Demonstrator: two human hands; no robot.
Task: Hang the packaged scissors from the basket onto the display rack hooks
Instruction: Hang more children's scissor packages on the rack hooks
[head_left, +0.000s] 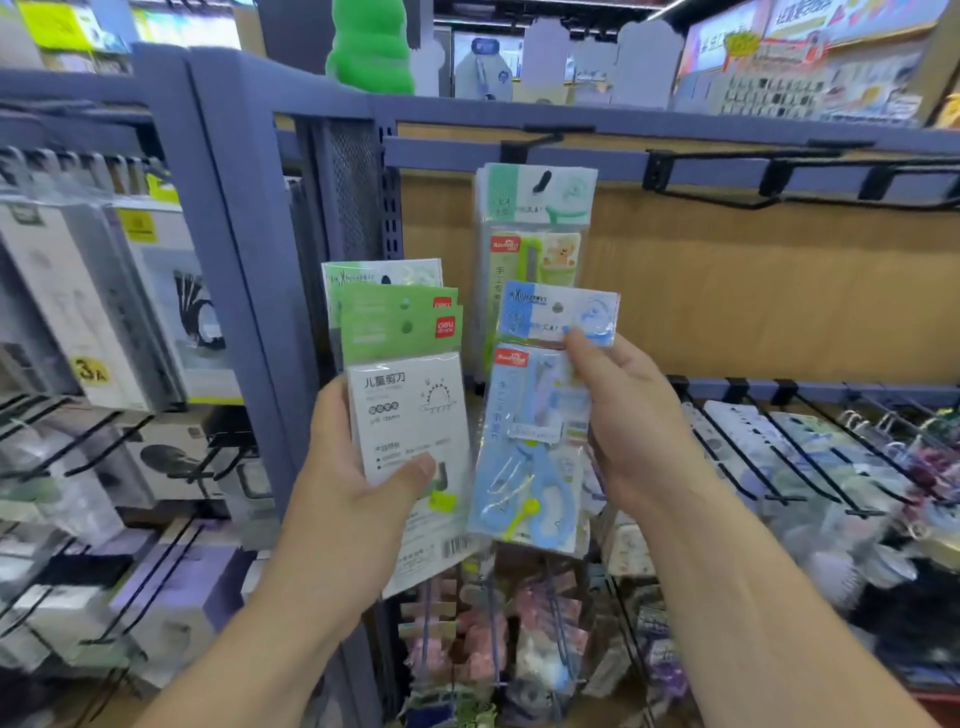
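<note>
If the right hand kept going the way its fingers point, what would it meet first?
Probably the green scissors pack hanging on the hook, right behind the blue pack that the right hand holds; the gap between them is unclear.

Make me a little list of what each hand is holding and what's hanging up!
Left hand: holds a stack of green packs
Right hand: pinches the blue scissors pack near its top
Top hook: green scissors pack hanging on it
Blue pack's place: in front of the hanging one, not on a hook yet
Hooks to the right: bare
</note>
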